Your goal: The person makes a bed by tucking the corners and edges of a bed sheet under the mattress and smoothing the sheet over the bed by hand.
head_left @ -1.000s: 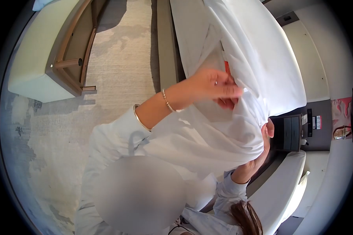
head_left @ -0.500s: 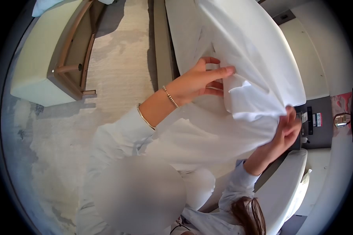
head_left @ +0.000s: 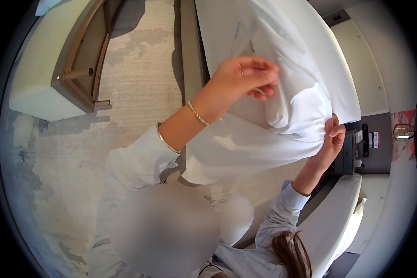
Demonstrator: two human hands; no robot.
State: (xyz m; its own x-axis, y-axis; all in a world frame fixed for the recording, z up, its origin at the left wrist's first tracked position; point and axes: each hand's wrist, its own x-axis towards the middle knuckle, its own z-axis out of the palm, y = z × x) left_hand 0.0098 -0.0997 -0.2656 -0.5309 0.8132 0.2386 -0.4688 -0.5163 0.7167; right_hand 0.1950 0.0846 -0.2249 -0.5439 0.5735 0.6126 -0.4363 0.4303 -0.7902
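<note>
A white bed sheet (head_left: 245, 139) lies loosely over the bed, with bunched folds and an edge hanging down the near side. My right hand (head_left: 332, 134) pinches the gathered sheet near the bed's right corner. My left hand (head_left: 248, 78) is over the folds farther left, its fingers curled in toward the thumb and slightly blurred. No cloth shows between those fingers. Bracelets circle my left wrist.
An upholstered piece of furniture with wooden legs (head_left: 51, 65) lies on its side at the left on the patterned carpet (head_left: 139, 78). A second bed (head_left: 326, 222) stands at lower right. Between the beds is a dark nightstand (head_left: 345, 157). White headboard panels (head_left: 359, 69) line the wall.
My left hand has come off the sheet, moved slightly up, and its fingers have curled in. My right hand, still pinching the sheet, has shifted a little left and up.
</note>
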